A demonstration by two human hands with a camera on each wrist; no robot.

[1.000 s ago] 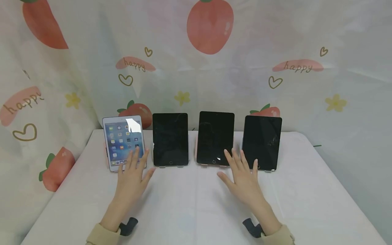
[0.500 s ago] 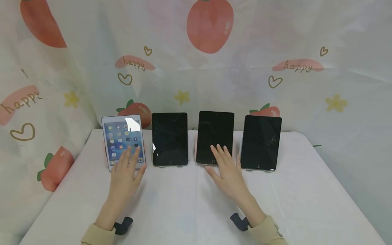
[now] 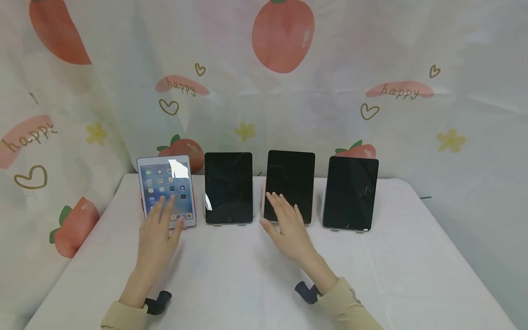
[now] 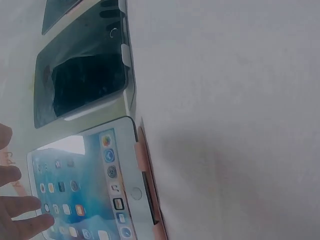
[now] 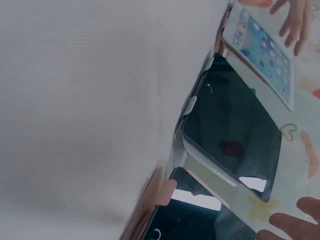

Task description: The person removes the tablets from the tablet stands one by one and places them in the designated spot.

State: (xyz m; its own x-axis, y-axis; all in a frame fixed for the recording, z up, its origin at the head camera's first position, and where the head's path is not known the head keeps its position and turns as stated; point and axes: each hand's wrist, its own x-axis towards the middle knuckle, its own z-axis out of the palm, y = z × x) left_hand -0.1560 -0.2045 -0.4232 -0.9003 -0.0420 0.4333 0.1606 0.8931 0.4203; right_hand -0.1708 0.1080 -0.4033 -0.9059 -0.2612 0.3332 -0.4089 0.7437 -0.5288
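A white tablet (image 3: 165, 183) with a lit screen of app icons leans on a pink stand (image 4: 142, 157) at the left. My left hand (image 3: 153, 245) is spread in front of it, fingers overlapping the lower part of its screen in the head view and holding nothing. My right hand (image 3: 290, 236) reaches with straight fingers before a black tablet (image 3: 294, 172) with a dark screen, right of centre, and holds nothing. In the right wrist view, fingertips (image 5: 295, 225) of that hand show at the lower right, near this tablet's top edge.
Two more dark-screened tablets stand propped in the row: a black tablet (image 3: 228, 188) left of centre and another black tablet (image 3: 350, 192) at the right end. A white cloth covers the table (image 3: 231, 275). Behind hangs a fruit-printed curtain (image 3: 342, 50).
My right hand has moved left, from between the two right-hand tablets to the third one. My left hand has shifted slightly left and down. The tablets have stayed in place.
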